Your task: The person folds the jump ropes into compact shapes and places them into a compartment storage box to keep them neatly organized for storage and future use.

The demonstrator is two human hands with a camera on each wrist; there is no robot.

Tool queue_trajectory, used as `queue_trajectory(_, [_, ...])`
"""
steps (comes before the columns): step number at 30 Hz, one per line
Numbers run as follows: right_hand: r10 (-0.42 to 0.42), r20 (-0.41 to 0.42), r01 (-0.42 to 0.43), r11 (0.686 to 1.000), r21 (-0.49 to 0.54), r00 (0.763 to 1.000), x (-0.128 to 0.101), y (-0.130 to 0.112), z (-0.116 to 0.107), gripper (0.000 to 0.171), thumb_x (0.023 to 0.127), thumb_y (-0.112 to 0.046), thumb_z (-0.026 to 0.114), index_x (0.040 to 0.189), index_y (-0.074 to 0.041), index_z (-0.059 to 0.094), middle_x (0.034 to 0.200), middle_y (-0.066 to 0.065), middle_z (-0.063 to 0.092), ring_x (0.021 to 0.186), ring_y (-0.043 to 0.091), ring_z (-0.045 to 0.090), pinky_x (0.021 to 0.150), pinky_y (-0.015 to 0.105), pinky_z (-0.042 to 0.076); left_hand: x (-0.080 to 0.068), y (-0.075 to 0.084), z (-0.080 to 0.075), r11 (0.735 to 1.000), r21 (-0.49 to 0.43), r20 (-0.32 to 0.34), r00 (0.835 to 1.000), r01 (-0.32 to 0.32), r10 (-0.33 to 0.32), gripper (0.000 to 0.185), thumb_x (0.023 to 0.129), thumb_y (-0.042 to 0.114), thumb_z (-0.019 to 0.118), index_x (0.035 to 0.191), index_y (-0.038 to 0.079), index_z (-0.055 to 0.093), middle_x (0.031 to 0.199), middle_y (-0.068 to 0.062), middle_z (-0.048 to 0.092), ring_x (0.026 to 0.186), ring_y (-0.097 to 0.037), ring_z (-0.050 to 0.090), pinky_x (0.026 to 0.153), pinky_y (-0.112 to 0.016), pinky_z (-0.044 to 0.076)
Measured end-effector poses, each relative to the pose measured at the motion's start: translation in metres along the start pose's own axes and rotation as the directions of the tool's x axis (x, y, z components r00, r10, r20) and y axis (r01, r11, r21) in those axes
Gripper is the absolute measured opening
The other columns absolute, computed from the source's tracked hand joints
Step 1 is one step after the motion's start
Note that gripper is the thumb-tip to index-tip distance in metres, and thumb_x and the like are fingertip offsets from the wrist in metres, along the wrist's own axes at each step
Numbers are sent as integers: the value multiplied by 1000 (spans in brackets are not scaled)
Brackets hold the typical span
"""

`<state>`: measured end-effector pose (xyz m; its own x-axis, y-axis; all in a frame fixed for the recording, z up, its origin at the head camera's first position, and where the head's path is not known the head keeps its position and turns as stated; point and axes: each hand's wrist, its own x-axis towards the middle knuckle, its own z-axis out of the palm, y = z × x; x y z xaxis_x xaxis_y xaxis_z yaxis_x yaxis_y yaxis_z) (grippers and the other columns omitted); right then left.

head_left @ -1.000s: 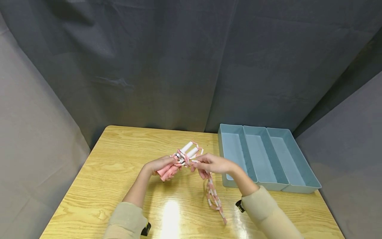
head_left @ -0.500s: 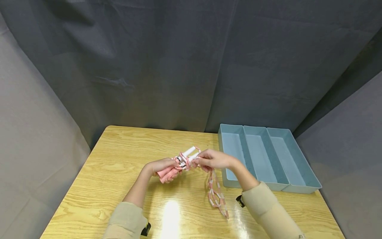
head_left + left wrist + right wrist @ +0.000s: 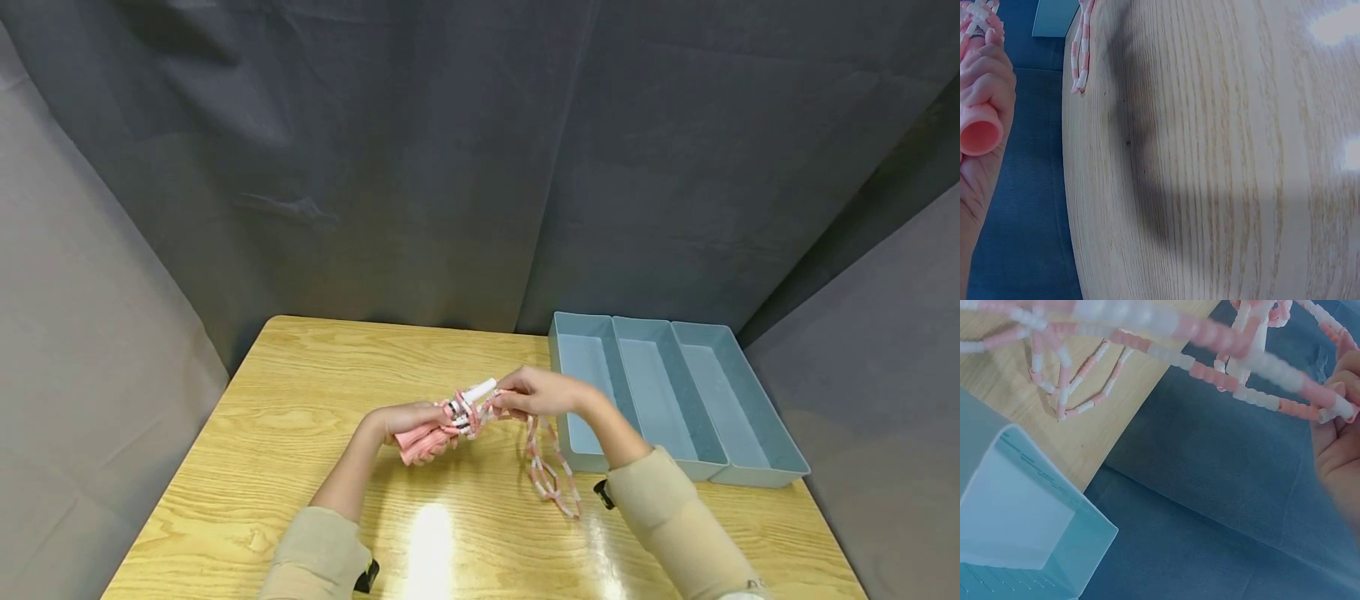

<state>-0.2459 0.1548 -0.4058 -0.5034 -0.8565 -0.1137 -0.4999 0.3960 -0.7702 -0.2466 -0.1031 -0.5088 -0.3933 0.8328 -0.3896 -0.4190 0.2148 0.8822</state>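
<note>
Winding the beaded rope (image 3: 553, 475) onto the handles looks to be the step in hand, and it would go best with the strand kept taut and each turn laid beside the last, so the loose loop doesn't snag.

Nearest, that slack loop of pink and white beads trails onto the desk (image 3: 285, 433) toward its front edge, just below the right hand (image 3: 542, 392) and close to the near end of the blue tray (image 3: 757, 467). Above it, the right hand pinches the strand between thumb and fingertips, held up off the wood. Just to its left, the left hand (image 3: 408, 419) has its fingers curled round the pink handles (image 3: 423, 437), whose white ends (image 3: 478, 390) point toward the right hand; several turns of rope seem already wrapped where the two hands meet, though the beads blur there. The bundle sits near the desk's middle, lifted clear of it. Farther off, the three-compartment tray lies along the right edge, with grey cloth (image 3: 450, 167) hanging behind.
</note>
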Motion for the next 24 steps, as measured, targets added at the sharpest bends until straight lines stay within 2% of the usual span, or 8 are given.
queue_trajectory(5, [-33, 15, 34, 998, -52, 999, 2, 0, -3, 32, 96, -18, 45, 75, 4, 55, 56, 4, 46, 46, 5, 37, 49, 21, 36, 0, 1, 2, 999, 22, 3, 1000, 24, -24, 32, 90, 25, 35, 94, -3, 49, 62, -2, 50, 47, -9, 45, 44, -23, 41])
queue_trajectory(10, [-51, 23, 53, 993, -104, 998, 6, 0, -5, 30, 96, -16, 46, 74, 2, 54, 59, 13, 49, 48, 5, 40, 52, 21, 38, 1, 0, 3, 998, 21, 30, 998, 52, -53, 30, 90, 25, 34, 94, -1, 49, 63, -1, 49, 48, -8, 45, 45, -23, 41])
queue_trajectory(15, [-49, 16, 51, 989, -142, 999, 9, -2, -6, 25, 95, -15, 47, 73, -6, 54, 59, 1, 47, 50, 6, 40, 53, 22, 38, 2, 1, 5, 995, 44, 72, 993, 87, -90, 32, 90, 29, 33, 94, 3, 51, 64, 0, 48, 49, -8, 44, 45, -22, 39])
queue_trajectory(18, [-41, 20, 44, 987, -154, 999, 11, -3, -6, 27, 95, -15, 47, 70, -6, 52, 58, -2, 45, 50, 7, 40, 53, 22, 38, 3, 0, 6, 992, 59, 74, 990, 113, -117, 32, 89, 31, 34, 94, 4, 52, 65, 0, 48, 50, -8, 44, 45, -22, 38])
queue_trajectory(24, [-28, 27, 32, 984, -176, 999, 15, -2, -7, 26, 95, -14, 46, 69, -12, 51, 59, -1, 46, 51, 6, 40, 54, 21, 38, 6, -1, 7, 988, 53, 82, 986, 144, -148, 32, 89, 31, 34, 96, 5, 51, 65, 0, 48, 50, -8, 42, 45, -22, 37])
